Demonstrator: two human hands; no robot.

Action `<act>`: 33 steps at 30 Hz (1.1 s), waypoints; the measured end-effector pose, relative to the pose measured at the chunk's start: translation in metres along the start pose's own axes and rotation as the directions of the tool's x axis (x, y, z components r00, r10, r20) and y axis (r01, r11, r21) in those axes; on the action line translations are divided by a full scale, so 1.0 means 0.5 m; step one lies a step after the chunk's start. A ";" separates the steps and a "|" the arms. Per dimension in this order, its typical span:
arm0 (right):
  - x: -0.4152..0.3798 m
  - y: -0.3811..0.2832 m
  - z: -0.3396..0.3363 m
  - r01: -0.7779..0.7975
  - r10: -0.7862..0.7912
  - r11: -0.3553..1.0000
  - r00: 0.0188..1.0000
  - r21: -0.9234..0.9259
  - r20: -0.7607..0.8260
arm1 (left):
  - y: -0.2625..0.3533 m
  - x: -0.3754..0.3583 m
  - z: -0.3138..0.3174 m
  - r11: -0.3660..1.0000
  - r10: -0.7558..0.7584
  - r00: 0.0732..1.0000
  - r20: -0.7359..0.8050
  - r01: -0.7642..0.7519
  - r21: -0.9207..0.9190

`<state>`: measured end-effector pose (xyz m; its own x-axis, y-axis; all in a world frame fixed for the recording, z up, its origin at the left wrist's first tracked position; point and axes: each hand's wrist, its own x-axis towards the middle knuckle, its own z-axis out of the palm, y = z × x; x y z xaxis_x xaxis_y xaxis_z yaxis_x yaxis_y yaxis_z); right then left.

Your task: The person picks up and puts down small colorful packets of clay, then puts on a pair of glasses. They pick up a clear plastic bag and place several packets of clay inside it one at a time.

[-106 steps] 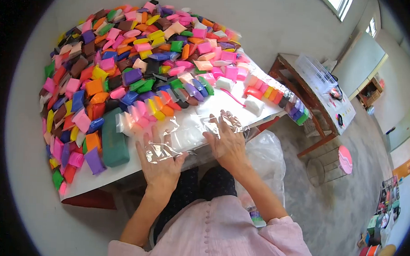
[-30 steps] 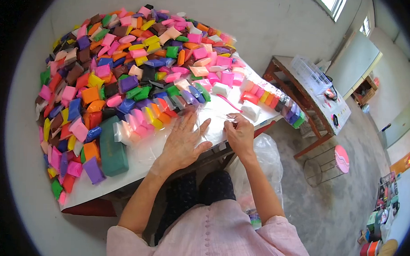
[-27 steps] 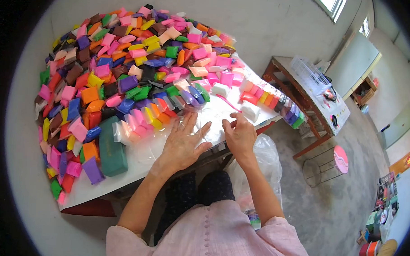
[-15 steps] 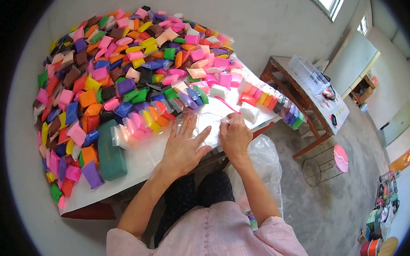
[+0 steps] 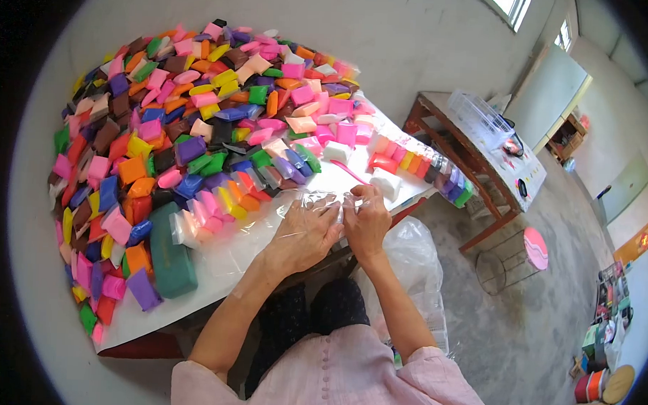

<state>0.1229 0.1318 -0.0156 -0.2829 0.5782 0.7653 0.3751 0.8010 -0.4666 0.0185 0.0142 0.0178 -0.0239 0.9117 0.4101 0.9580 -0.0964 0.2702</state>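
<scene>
Clear plastic film (image 5: pixel 288 198) lies crinkled on the white tabletop under and around both hands. My left hand (image 5: pixel 305 234) rests on it, its fingers closed together and bent, the thumb close to the other hand. My right hand (image 5: pixel 366 220) pinches the film's edge, right beside the left. Beyond them are a thin pink strip (image 5: pixel 350 173) and a white packet (image 5: pixel 386 183). A row of wrapped colored packets (image 5: pixel 220 204) lies left of my left hand, next to a green case (image 5: pixel 171 258).
A large heap of colored packets (image 5: pixel 147 146) covers the table's left and back. Another packet row (image 5: pixel 418 163) lies at the right corner. A plastic bag (image 5: pixel 415 263) hangs below the edge. Further right are a side table (image 5: pixel 476 147) with a basket (image 5: pixel 480 119) and a pink-topped stool (image 5: pixel 535 248).
My left hand has moved right, close to my right hand, and its spread fingers have drawn together on the film. The view has shifted slightly.
</scene>
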 end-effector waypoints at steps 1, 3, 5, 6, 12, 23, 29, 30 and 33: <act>-0.002 0.005 0.000 -0.003 0.003 1.000 1.000 0.024 0.007 | 0.002 0.000 -0.001 1.000 -0.008 1.000 0.021 0.008 0.001; -0.003 0.007 -0.003 -0.019 0.018 0.996 1.000 0.082 0.015 | 0.001 0.001 0.005 0.999 -0.008 0.999 0.048 0.006 0.033; -0.003 0.003 -0.011 -0.047 0.045 0.988 0.999 0.150 0.020 | -0.007 0.000 0.019 0.995 0.009 0.998 0.063 -0.015 0.094; -0.005 0.005 -0.013 -0.052 0.048 0.987 0.998 0.154 0.030 | -0.006 0.001 0.018 0.996 0.006 0.997 0.082 -0.012 0.083; -0.008 0.020 -0.013 0.012 -0.012 0.989 1.000 0.150 0.000 | 0.004 0.000 0.014 0.996 -0.005 0.995 0.099 -0.004 0.089; -0.021 0.023 -0.030 0.107 -0.102 0.951 0.994 0.289 -0.031 | 0.014 0.006 0.008 0.983 0.027 0.997 0.073 -0.039 0.180; -0.033 0.038 -0.034 0.214 -0.188 0.920 0.976 0.329 -0.108 | 0.004 -0.003 0.027 0.992 0.046 0.999 0.009 -0.047 0.115; -0.036 0.039 -0.034 0.197 -0.173 0.923 0.980 0.332 -0.101 | 0.008 -0.002 0.022 0.995 0.023 0.998 0.051 -0.028 0.098; -0.037 0.033 -0.041 0.117 -0.103 0.936 0.993 0.333 -0.061 | 0.015 0.002 0.008 0.998 -0.017 0.991 0.135 0.008 0.064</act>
<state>0.1526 0.1312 -0.0286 -0.2658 0.4824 0.8347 0.0239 0.8688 -0.4945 0.0268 0.0160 0.0170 -0.0010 0.9587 0.2843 0.9740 -0.0635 0.2174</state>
